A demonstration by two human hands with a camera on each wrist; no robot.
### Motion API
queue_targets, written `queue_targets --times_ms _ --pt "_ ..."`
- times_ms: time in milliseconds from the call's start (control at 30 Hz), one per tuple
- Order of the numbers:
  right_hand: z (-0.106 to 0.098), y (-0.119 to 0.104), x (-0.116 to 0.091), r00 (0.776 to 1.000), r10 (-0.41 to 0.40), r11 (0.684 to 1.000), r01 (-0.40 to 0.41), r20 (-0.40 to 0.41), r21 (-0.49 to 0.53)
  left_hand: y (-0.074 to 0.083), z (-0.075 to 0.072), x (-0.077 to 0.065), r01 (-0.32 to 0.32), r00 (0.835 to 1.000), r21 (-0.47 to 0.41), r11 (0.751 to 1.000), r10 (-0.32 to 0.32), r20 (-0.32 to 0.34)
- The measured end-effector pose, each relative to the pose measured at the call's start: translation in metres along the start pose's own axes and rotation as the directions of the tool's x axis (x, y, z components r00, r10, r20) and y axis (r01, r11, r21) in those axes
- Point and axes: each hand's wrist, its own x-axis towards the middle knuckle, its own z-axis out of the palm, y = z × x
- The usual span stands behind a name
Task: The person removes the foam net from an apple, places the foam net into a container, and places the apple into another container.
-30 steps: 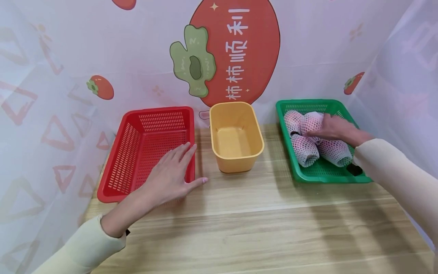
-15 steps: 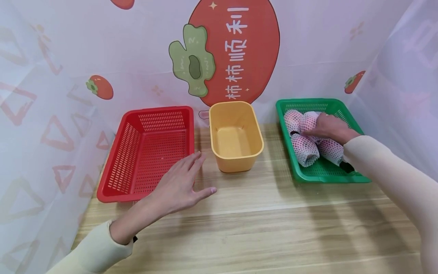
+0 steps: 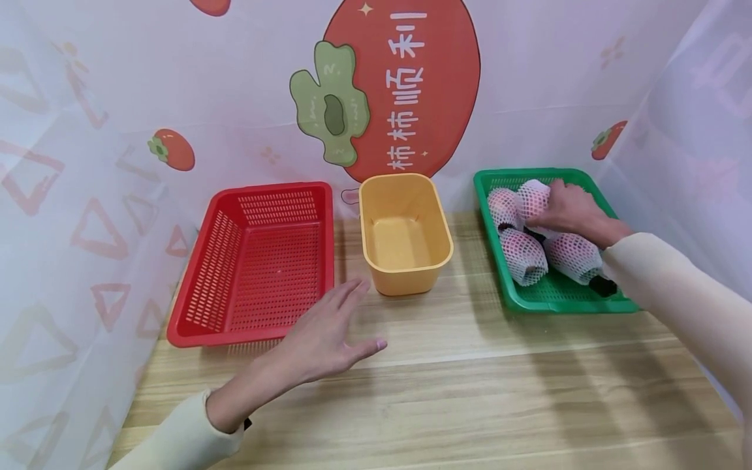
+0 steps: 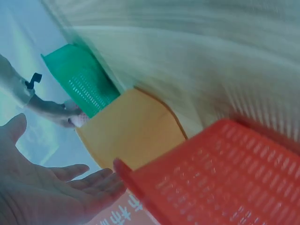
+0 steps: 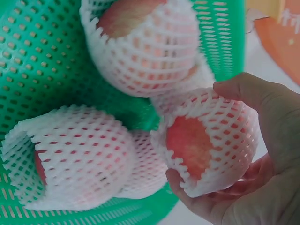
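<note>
White netting (image 5: 232, 124) partly hides the fruit (image 5: 190, 143) right fingers (image 5: 193, 201) grip; left fingers (image 4: 70, 172) loosely extended, thumb (image 4: 15, 129) apart.

The right hand (image 3: 570, 207) has thumb and fingers round a rosy fruit (image 5: 190, 145), white foam net hugging it, bare skin peeping out, toward the back of the green basket (image 3: 546, 307)! Other netted fruits (image 3: 523, 258) sit in that basket, while the left hand (image 3: 329, 333), fingers extended, hovers well to its left.

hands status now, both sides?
Left hand: open, holding nothing.
Right hand: closed round a netted fruit.
</note>
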Motion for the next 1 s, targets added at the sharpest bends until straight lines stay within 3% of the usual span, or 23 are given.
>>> queue_targets --times_ms 200,567,800,1000 --pt "-0.011 -0.012 -0.018 0.994 -0.095 0.996 0.095 -0.051 -0.005 0.005 0.011 -0.003 -0.003 1.000 -0.048 0.999 0.003 0.012" --pt "-0.020 -0.042 -0.062 0.961 -0.253 0.966 0.258 -0.114 0.029 0.015 0.026 -0.005 -0.093 0.995 -0.150 0.984 0.089 -0.033" --pt "-0.013 -0.063 -0.087 0.930 -0.342 0.936 0.350 -0.134 0.036 0.018 0.038 -0.002 -0.075 0.997 -0.216 0.974 0.075 -0.011" --pt "-0.001 -0.077 -0.105 0.901 -0.410 0.909 0.417 -0.145 0.021 0.021 0.047 0.003 -0.044 0.999 -0.326 0.944 0.043 -0.008"
